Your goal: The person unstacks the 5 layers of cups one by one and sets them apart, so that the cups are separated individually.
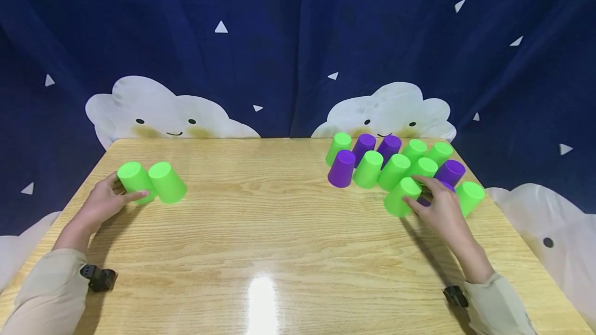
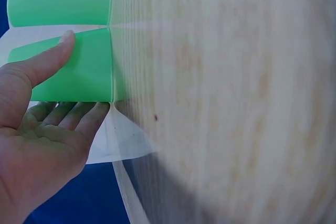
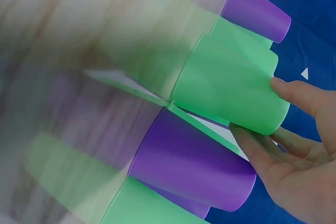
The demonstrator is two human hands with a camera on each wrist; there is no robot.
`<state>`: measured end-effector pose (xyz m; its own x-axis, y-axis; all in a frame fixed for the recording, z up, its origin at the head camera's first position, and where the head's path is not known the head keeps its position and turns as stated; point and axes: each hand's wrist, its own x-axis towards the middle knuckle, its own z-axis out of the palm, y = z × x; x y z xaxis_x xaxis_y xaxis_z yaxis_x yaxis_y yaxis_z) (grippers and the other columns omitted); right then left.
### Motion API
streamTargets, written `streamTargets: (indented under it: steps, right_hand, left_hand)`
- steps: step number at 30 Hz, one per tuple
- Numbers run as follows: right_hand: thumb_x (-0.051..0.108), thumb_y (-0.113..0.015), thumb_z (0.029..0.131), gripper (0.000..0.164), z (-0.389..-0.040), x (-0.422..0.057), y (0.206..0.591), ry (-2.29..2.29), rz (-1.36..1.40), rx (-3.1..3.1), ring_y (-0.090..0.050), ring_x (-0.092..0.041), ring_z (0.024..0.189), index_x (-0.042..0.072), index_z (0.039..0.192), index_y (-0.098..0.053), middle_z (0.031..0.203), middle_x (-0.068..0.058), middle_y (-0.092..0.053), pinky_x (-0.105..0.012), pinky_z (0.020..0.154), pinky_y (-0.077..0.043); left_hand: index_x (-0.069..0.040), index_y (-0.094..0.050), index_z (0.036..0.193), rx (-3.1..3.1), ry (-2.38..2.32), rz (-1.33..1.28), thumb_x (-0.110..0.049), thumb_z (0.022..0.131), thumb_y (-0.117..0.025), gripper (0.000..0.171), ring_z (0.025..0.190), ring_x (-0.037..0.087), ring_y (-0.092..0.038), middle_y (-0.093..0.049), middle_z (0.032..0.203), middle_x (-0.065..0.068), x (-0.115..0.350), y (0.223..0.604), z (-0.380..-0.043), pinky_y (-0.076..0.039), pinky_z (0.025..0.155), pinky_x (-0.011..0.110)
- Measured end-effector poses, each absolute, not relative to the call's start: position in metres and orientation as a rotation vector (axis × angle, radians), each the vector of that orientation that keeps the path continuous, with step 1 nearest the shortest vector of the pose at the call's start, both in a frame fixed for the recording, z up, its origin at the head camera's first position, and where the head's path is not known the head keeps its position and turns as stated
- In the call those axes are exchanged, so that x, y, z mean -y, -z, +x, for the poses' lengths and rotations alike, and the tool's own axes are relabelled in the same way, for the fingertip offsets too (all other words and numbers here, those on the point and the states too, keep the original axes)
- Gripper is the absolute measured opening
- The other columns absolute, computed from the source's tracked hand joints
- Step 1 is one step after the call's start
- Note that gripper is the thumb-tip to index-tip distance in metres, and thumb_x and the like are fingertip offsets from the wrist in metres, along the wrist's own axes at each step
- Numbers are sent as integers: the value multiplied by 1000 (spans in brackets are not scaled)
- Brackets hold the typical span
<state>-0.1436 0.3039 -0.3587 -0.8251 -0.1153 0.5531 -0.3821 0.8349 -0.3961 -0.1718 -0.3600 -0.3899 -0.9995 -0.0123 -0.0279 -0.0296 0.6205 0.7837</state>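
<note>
Two green cups stand upside down side by side at the table's left. My left hand (image 1: 104, 198) holds the left green cup (image 2: 86, 69), its thumb across the near side and its fingers around the outer side. The other green cup (image 1: 168, 184) stands right against it. On the right, my right hand (image 1: 437, 206) grips the nearest green cup (image 1: 399, 200) of a cluster between thumb and fingers, near its narrow top. A purple cup (image 3: 191, 161) is close beside that cup in the right wrist view, partly hidden by the hand in the head view.
Several green and purple cups, all upside down, crowd the back right, among them a purple cup (image 1: 342, 169) at the cluster's left and a green cup (image 1: 470, 196) at its right. A dark blue curtain (image 1: 261, 56) hangs behind the wooden table (image 1: 270, 231).
</note>
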Motion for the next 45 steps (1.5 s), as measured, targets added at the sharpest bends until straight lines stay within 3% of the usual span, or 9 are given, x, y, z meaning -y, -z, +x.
streamTargets:
  steps: [2,3,6,9,18,23,26,35,45]
  right_hand:
    - [-2,-84,72,51,-144,-304,357,-687,368,2498,-62,-47,91,-10,116,-62,105,-33,-63,-56,76,-49]
    - [-2,-84,72,50,-143,-304,356,-686,367,2502,-62,-46,91,-10,116,-62,105,-33,-63,-51,76,-51]
    - [-4,-82,74,49,-140,-303,350,-741,361,2514,-64,-46,91,-11,118,-61,107,-31,-62,-22,76,-54]
    - [-7,-80,76,49,-137,-299,340,-816,366,2508,-64,-47,96,-12,120,-60,110,-29,-61,-2,79,-44]
    - [-12,-79,75,47,-144,-269,323,-869,526,2438,-65,-41,100,-10,118,-62,112,-25,-65,-11,85,-48]
    - [-10,-78,77,45,-157,-231,322,-986,635,2460,-65,-37,103,-8,120,-63,112,-22,-65,-33,87,-54]
    - [-8,-78,79,44,-165,-199,320,-1067,732,2462,-65,-36,104,-7,120,-63,112,-22,-65,-39,87,-55]
    - [-1,-76,83,43,-179,-88,309,-1248,1066,2405,-64,-30,108,-7,123,-62,118,-18,-65,-29,95,-52]
    - [6,-74,88,44,-193,33,301,-1221,1288,2523,-62,-20,112,-3,129,-59,124,-13,-64,-13,94,-46]
  left_hand:
    - [12,-15,150,-2811,-1363,-34,-26,95,-68,85,129,60,-30,-29,143,43,360,390,-172,-27,105,67]
    - [12,-16,150,-2814,-1362,-32,-26,95,-68,85,129,60,-30,-29,143,43,360,390,-172,-28,105,67]
    - [12,-18,150,-2817,-1361,-24,-25,94,-68,84,129,59,-32,-31,142,42,359,390,-172,-29,104,67]
    - [13,-19,149,-2820,-1359,-22,-24,94,-68,83,129,59,-33,-33,142,42,358,389,-172,-30,104,67]
    - [12,-17,150,-2808,-1366,-33,-25,95,-68,84,130,59,-32,-30,143,42,360,389,-170,-29,105,66]
    - [12,-16,150,-2796,-1373,-39,-25,95,-68,84,130,59,-32,-30,143,42,361,390,-168,-29,105,66]
    - [12,-16,150,-2796,-1377,-36,-25,95,-68,84,130,59,-31,-30,144,42,362,390,-169,-28,105,66]
    - [12,-20,149,-2821,-1383,-14,-26,93,-70,84,129,58,-34,-34,141,41,361,390,-175,-29,105,66]
    - [13,-17,149,-2811,-1377,-34,-25,94,-68,84,129,58,-32,-32,142,42,360,387,-172,-28,106,66]
